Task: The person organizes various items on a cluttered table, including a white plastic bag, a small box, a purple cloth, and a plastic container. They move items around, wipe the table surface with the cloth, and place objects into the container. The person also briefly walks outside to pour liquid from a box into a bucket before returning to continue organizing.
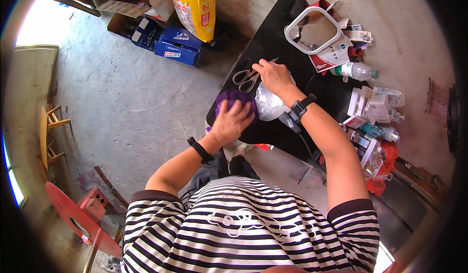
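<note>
A round purple bundle [236,99], perhaps yarn or cloth, lies near the left end of the black table [256,128]. Over its near side is my left hand [233,122], blurred, with its fingers spread; whether it presses on the bundle is unclear. My right hand [275,76] is bent above a crumpled white plastic bag [270,103], thumb and forefinger drawn together. Anything thin between those fingertips is too small to make out. Just left of that hand rest metal scissors [246,79], their blades partly hidden by it.
A white-framed mirror [312,29] and a plastic bottle [354,71] stand along the table's far side. White boxes [378,106] and a red bag [388,156] crowd the right. Blue cartons [179,46] and a yellow sack [195,9] stand beyond, and a wooden bench [45,137] at left.
</note>
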Tool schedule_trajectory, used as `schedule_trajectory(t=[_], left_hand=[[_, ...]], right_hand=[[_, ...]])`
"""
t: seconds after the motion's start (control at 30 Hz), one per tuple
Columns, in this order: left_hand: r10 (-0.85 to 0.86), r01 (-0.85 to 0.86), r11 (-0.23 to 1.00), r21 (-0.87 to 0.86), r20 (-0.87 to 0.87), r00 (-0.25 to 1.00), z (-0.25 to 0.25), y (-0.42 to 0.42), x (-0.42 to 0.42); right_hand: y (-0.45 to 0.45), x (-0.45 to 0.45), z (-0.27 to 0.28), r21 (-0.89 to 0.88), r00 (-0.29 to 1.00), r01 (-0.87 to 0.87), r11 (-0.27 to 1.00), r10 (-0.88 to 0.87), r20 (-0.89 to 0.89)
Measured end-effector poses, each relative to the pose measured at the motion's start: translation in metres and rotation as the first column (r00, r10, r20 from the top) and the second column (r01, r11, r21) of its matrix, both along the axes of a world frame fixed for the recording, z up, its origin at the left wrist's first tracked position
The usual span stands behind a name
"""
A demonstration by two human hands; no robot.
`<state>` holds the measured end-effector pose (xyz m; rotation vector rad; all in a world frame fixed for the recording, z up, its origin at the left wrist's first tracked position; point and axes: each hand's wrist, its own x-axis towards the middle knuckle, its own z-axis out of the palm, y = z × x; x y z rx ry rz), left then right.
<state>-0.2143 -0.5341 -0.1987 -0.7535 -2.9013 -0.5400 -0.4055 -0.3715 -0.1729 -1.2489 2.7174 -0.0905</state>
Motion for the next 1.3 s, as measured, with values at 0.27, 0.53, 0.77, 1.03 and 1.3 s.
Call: schedule_trajectory(t=[0.27,0.53,0.77,1.03,1.3], left_hand=[[0.571,-0.659,0.700,0.276,0.338,0.748,-0.041,-0.129,-0.039],[0.381,-0.523,0.690,0.501,0.362,0.851,0.050,-0.103,-0.061],[0.221,-0.255,0.855,0.452,0.127,0.967,0.059,-0.044,-0.079],[0.042,-0.035,0.923,0.383,-0.010,0.999,0.040,0.022,-0.088],[0.127,-0.129,0.992,-0.008,-0.148,0.981,-0.006,0.026,-0.171]], right_hand=[[0.040,0.016,-0.004,-0.129,0.994,0.110,0.986,-0.108,0.019],[0.011,0.074,0.011,0.172,0.770,0.596,0.784,-0.619,0.152],[-0.002,0.064,0.014,0.227,0.651,0.685,0.693,-0.721,0.238],[0.046,0.115,-0.010,0.014,0.562,0.817,0.577,-0.802,0.203],[0.042,0.115,-0.008,0.004,0.535,0.835,0.550,-0.814,0.225]])
